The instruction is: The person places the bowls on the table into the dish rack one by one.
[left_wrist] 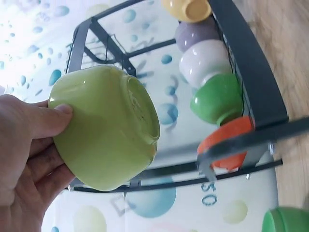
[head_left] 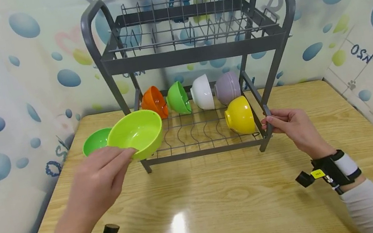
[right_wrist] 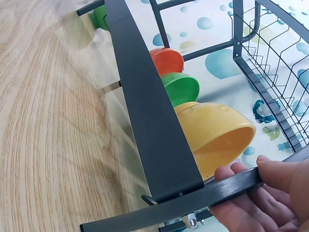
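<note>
My left hand [head_left: 102,181] pinches the rim of a lime-green bowl [head_left: 138,131], held up in front of the rack's left side; in the left wrist view the thumb lies on its outer wall. My right hand [head_left: 295,126] grips the right front leg of the dark grey dish rack [head_left: 194,54]. On the lower tier, tipped on their sides, stand an orange bowl [head_left: 154,102], a green bowl [head_left: 177,99], a white bowl [head_left: 202,93] and a purple bowl [head_left: 228,87] along the back. A yellow bowl [head_left: 240,116] sits in front at the right end.
Another green bowl [head_left: 95,140] stands on the wooden table [head_left: 217,207] left of the rack, partly hidden by the lime-green one. The rack's upper wire tier [head_left: 186,29] rises above the bowls. A patterned wall [head_left: 39,67] stands close behind.
</note>
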